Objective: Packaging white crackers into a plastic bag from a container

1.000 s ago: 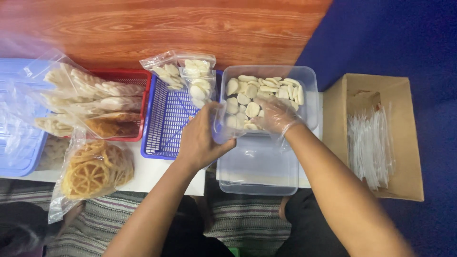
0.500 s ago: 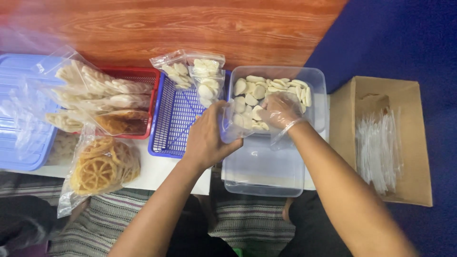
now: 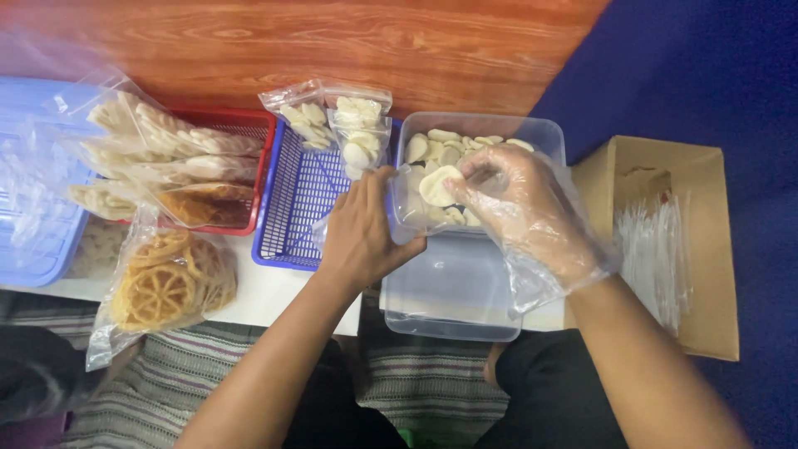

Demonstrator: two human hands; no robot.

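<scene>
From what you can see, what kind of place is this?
Probably a small home snack-packing spot on the floor: a clear tub of pale crackers, filled bags in a blue basket, and a cardboard box of spare plastic bags.

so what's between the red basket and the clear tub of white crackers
In the head view, the blue basket, with two small filled bags at its far end.

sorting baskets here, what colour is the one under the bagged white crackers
Blue basket, clearest in the head view.

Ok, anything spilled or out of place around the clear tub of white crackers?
Nothing spilled. Only oddity: the clear bag of golden wheel-shaped crackers hangs over the white table's front edge, partly unsupported.
</scene>
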